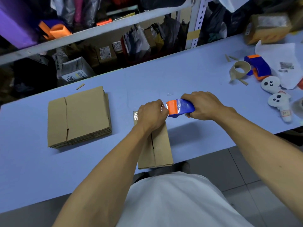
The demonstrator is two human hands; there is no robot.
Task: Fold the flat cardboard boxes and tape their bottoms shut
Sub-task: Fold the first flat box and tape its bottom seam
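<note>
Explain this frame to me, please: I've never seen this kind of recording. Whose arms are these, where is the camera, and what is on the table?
No machine here: a person wears the camera on their head, so you look down their own arms. The right hand grips a blue and orange tape dispenser. The left hand pinches the tape at its mouth, above a cardboard box standing at the near edge of the blue table. A stack of flat boxes waits at the left. Far right lie a second dispenser, an empty tape core, papers and two white ghost-like toys.

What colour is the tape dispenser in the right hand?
Blue plastic tape dispenser with an orange front end, seen in the head view, gripped by the right hand.
</note>
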